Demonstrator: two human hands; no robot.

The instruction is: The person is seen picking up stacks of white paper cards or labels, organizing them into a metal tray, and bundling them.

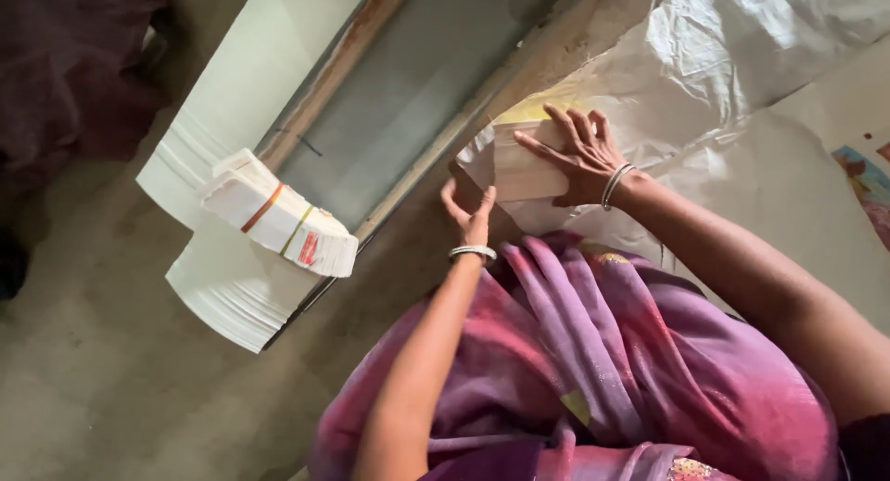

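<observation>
pale folded sheet (521,170) (creased, beige) | right hand (579,157) flat on it

Both arms reach forward from the bottom of the view, each with a pale bangle at the wrist. The left hand (468,217) is set on edge with thumb and fingers (449,199) curled up in a loose pinch, forearm bare and running straight down toward the body. The right hand (579,157) is palm down, fingers spread flat and pressing, with that arm coming in at a slant from the lower right.
</observation>
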